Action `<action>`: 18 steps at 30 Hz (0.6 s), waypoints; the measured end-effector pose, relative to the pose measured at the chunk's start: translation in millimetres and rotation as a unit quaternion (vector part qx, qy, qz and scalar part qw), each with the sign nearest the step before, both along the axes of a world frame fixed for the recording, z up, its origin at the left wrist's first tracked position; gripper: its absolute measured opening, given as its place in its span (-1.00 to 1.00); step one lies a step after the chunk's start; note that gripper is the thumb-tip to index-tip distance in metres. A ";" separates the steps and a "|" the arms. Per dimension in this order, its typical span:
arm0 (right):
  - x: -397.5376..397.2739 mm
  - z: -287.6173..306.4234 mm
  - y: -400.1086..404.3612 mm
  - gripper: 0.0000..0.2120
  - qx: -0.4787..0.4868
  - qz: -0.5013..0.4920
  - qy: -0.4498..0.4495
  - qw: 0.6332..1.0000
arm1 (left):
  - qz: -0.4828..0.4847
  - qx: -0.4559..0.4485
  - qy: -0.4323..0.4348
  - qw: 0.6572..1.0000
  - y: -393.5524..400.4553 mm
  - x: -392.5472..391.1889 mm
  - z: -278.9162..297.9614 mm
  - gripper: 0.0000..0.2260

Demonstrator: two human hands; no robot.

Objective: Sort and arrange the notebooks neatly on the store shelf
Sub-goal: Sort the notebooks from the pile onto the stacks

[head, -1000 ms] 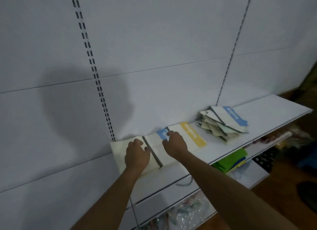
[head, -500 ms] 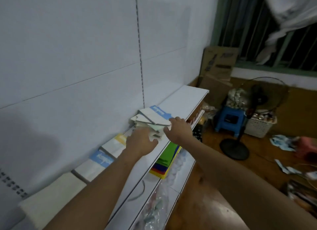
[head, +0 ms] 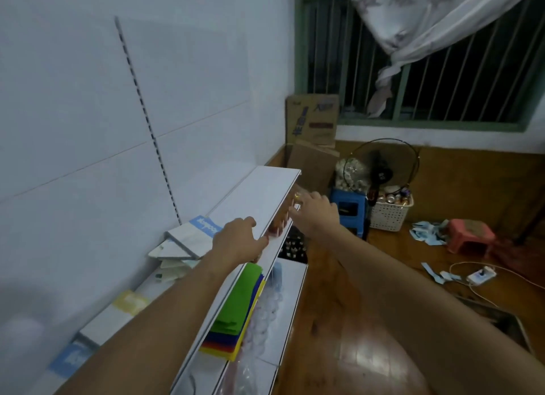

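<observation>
While both hands, left hand and right hand, hover loose and empty mid-frame over the shelf, next likely grabbing the pile centre-left.

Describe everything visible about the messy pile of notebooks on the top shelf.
The pile of notebooks lies on the white top shelf, against the back wall. Several thin, pale-covered books lie flat, fanned at different angles with corners sticking out. The top one has a dark spine edge and a blue band with white lettering. The left hand is just right of it; contact cannot be told.
</observation>
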State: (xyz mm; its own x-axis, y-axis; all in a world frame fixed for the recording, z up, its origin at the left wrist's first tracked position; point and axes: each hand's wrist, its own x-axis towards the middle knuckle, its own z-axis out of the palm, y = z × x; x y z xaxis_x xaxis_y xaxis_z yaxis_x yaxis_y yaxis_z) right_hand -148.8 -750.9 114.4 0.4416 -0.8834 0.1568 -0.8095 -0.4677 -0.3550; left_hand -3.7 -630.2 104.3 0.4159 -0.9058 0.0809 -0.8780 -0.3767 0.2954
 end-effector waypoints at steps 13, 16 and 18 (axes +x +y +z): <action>-30.0 -14.4 -96.6 -0.45 0.020 -0.008 -0.005 1.000 | 0.000 0.007 0.017 1.000 -107.4 -25.3 -17.5 -0.62; -29.3 -22.4 -118.0 -0.45 0.035 -0.014 0.002 0.999 | 0.003 0.018 0.016 1.000 -128.7 -22.4 -23.9 -0.62; -25.6 -26.0 -132.4 -0.46 0.034 -0.016 0.008 0.999 | 0.003 0.019 0.013 1.000 -144.7 -19.4 -26.5 -0.62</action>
State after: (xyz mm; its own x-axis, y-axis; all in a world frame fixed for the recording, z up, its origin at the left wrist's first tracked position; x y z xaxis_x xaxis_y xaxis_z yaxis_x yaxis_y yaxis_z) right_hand -174.4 -883.3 88.4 0.4144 -0.9057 0.0889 -0.8296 -0.4162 -0.3723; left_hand -23.2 -774.9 77.9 0.4221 -0.9059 0.0347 -0.8681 -0.3929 0.3034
